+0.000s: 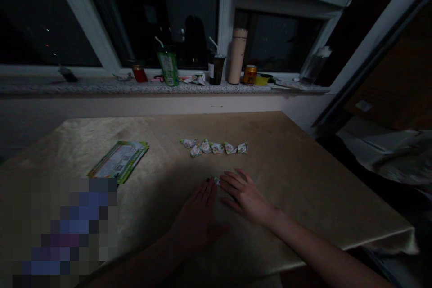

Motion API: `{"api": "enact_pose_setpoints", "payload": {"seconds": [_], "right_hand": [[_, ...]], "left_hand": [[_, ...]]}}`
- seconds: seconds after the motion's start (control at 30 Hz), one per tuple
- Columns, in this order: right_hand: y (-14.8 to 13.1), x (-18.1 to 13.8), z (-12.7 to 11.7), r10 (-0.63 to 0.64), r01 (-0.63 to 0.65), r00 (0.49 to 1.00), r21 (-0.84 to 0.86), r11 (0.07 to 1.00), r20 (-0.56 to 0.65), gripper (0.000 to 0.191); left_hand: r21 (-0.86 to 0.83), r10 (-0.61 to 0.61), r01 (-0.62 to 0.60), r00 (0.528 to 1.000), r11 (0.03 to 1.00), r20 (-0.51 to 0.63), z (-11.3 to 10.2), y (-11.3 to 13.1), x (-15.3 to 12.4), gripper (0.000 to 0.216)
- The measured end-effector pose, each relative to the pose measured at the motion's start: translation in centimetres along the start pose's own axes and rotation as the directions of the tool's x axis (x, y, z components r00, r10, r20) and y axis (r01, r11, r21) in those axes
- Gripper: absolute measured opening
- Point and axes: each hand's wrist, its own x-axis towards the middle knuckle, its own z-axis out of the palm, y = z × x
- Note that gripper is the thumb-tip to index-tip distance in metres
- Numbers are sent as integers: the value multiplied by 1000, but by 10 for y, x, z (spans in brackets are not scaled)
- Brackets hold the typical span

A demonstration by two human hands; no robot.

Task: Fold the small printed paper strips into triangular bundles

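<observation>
My left hand [197, 216] lies flat on the tan table [297, 162], fingers stretched forward, its fingertips touching a small folded paper piece [216, 181]. My right hand [245, 195] lies flat just to the right, fingers extended leftward over the same piece. Only a corner of that piece shows between the fingers. Beyond the hands, a row of several small folded paper pieces [216, 146] lies on the table. A stack of green-and-white printed sheets [119, 161] rests at the left.
A stone windowsill [101, 85] behind the table holds a green cup with a straw [168, 67], a dark cup [216, 68], a tall beige flask [237, 55], small jars [250, 74] and clutter. The table's right edge drops off near crumpled material [388, 148]. A blurred patch covers the lower left.
</observation>
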Motion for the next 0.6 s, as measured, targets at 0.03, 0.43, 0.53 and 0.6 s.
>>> {"api": "enact_pose_setpoints", "payload": {"seconds": [0.03,0.43,0.53,0.6], "right_hand": [[0,0,1,1,-1,1000,2,1000,-6,40],[-1,-3,3,-37,37,999,13,999,2,34],[-1,-3,4,-9,10,1000,9,1000,-18,34],[-1,-3,4,17,-18,999,-9,1000,-32,35]], "left_hand": [[-5,0,0,1000,1000,-4,-1,0,0,85],[-62,26,-20,995,998,97,-16,-14,2,76],[-57,22,-17,996,998,83,-14,-14,1,79],[-65,25,-21,998,998,64,-13,-14,1,80]]}}
